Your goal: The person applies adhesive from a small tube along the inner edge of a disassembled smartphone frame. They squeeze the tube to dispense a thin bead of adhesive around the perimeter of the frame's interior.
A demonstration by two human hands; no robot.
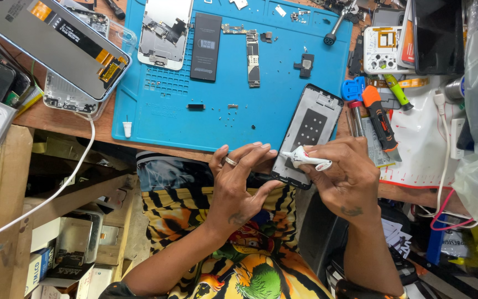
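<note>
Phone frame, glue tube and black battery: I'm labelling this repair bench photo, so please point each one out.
Phone frame [311,124]: head view, on its dark inner panel above the hands.
Glue tube [308,159]: head view, on the white body in the right hand.
Black battery [206,47]: head view, mid-body, lying on the blue mat.

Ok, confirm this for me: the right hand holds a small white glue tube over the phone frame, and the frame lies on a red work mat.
Wrong on one point: the work mat is blue, not red. The head view shows the right hand holding a small white tube, whose contents cannot be told, over the phone frame, which lies partly on that mat.
</note>
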